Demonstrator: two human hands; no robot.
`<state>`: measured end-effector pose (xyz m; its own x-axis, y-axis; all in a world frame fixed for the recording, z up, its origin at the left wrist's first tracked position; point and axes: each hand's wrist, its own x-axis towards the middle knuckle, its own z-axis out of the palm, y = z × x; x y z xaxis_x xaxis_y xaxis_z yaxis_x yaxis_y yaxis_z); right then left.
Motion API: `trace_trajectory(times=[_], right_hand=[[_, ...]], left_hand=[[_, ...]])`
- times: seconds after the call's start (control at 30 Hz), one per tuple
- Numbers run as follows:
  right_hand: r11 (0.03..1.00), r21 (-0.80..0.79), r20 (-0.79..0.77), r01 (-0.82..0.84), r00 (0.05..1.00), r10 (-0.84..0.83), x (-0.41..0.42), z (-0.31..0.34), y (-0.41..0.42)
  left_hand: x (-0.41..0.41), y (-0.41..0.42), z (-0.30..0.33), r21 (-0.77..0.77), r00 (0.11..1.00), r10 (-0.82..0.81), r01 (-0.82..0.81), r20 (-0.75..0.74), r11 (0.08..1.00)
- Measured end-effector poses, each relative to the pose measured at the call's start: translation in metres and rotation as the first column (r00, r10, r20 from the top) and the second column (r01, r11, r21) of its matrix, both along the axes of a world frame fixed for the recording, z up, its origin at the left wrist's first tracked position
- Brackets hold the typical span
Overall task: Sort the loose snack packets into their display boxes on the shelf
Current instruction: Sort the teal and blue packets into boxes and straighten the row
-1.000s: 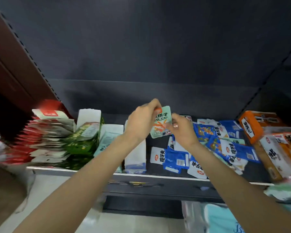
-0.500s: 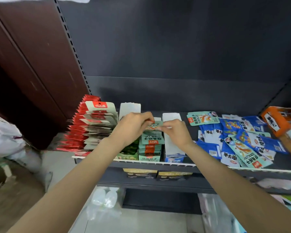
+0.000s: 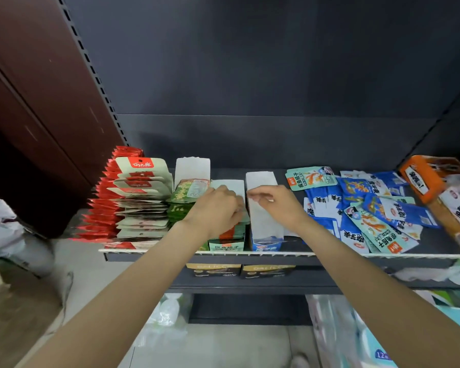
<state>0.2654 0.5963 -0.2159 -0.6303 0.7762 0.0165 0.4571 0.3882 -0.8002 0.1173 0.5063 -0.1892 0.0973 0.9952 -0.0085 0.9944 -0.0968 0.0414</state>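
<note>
dark shelf point(image 3: 250, 257), left hand point(image 3: 215, 208) pressing mint packets point(image 3: 230, 232), right hand point(image 3: 279, 205) grip released

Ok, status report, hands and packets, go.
Left hand pressing teal packets into their box. Right hand loosely curled, empty, over blue box. Loose pile waits right.

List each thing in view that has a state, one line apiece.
Left hand: on the packets in the mint box, fingers curled.
Right hand: over the blue box, fingers loosely curled, holding nothing visible.
Mint box: nearly full.
Blue box: open, contents not visible.
Loose packets: unsorted heap on shelf.
Orange box: tilted.
</note>
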Motion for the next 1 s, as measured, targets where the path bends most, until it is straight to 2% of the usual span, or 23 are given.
trace_trajectory(times=[0.07,0.13,0.23,0.33,0.47,0.57,0.63,0.73,0.8,0.9,1.0], right_hand=[[0.998,-0.014,-0.057,0.064,0.996,-0.065,0.016,0.000,0.011],[0.989,-0.023,-0.080,0.146,0.986,-0.148,0.035,-0.002,0.025],[0.966,-0.002,-0.020,0.260,0.965,-0.260,0.069,-0.013,0.054],[0.953,0.026,0.166,0.303,0.938,-0.303,0.104,-0.028,0.090],[0.962,0.052,0.390,0.268,0.881,-0.267,0.140,-0.050,0.140],[0.973,0.015,0.435,0.229,0.875,-0.213,0.150,-0.063,0.173],[0.980,-0.006,0.424,0.200,0.888,-0.179,0.150,-0.069,0.193],[0.986,-0.041,0.443,0.160,0.888,-0.126,0.144,-0.080,0.221],[0.994,0.029,0.563,0.105,0.820,-0.103,0.139,-0.091,0.236],[0.992,0.112,0.725,-0.051,0.687,-0.046,0.133,-0.100,0.243],[0.966,0.214,0.743,-0.145,0.666,-0.065,0.131,-0.099,0.233]], left_hand=[[0.014,0.012,0.004,0.036,0.993,0.037,-0.041,0.111,0.998],[0.035,0.029,0.005,0.073,0.952,0.058,-0.084,0.299,0.994],[0.075,0.061,0.004,0.048,0.762,0.081,-0.146,0.642,0.988],[0.115,0.101,-0.009,-0.122,0.599,0.197,-0.164,0.776,0.979],[0.152,0.164,-0.050,-0.409,0.412,0.494,-0.282,0.766,0.868],[0.158,0.203,-0.078,-0.525,0.284,0.662,-0.431,0.693,0.734],[0.154,0.222,-0.090,-0.569,0.158,0.727,-0.522,0.668,0.636],[0.146,0.245,-0.102,-0.608,-0.036,0.737,-0.593,0.675,0.528],[0.142,0.257,-0.108,-0.601,-0.060,0.732,-0.618,0.679,0.507],[0.141,0.268,-0.116,-0.576,-0.018,0.754,-0.656,0.657,0.487],[0.142,0.266,-0.119,-0.584,-0.024,0.786,-0.684,0.617,0.437]])
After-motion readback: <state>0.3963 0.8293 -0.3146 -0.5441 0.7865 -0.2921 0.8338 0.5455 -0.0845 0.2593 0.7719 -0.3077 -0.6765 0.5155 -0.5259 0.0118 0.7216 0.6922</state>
